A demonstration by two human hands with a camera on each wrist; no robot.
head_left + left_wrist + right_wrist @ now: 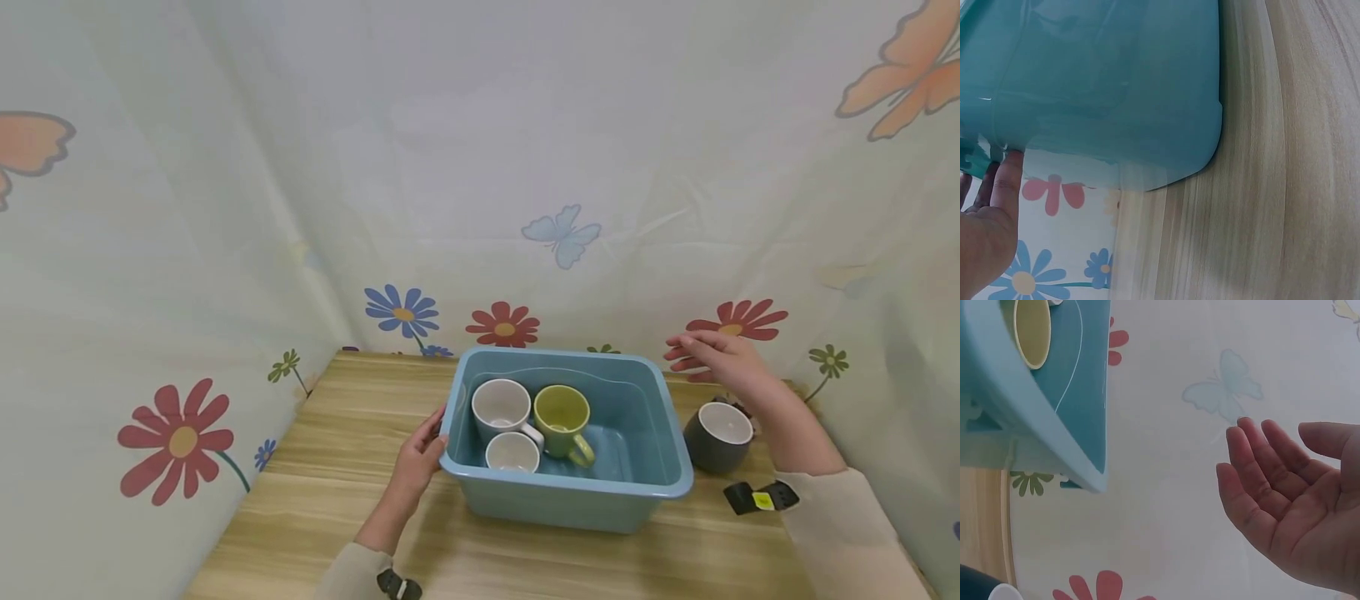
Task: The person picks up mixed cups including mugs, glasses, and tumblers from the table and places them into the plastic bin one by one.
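A light blue plastic basin (566,504) stands on the wooden table and holds a large white mug (501,406), a smaller white cup (513,452) and a yellow-green mug (562,408). At the basin's left end, my left hand (417,462) grips the rim, its fingers tucked beneath the edge. My right hand (720,360) is raised past the basin's right back corner, holding nothing; its fingers are loosely bent and the palm shows in the right wrist view. Below the right forearm, a dark grey mug (716,450) with a white inside sits on the table beside the basin.
A pale sheet (450,167) printed with flowers and butterflies hangs behind and at both sides of the wooden table (300,508). Dark straps (761,497) are worn on both wrists. Something small and dark (738,405) lies behind the grey mug.
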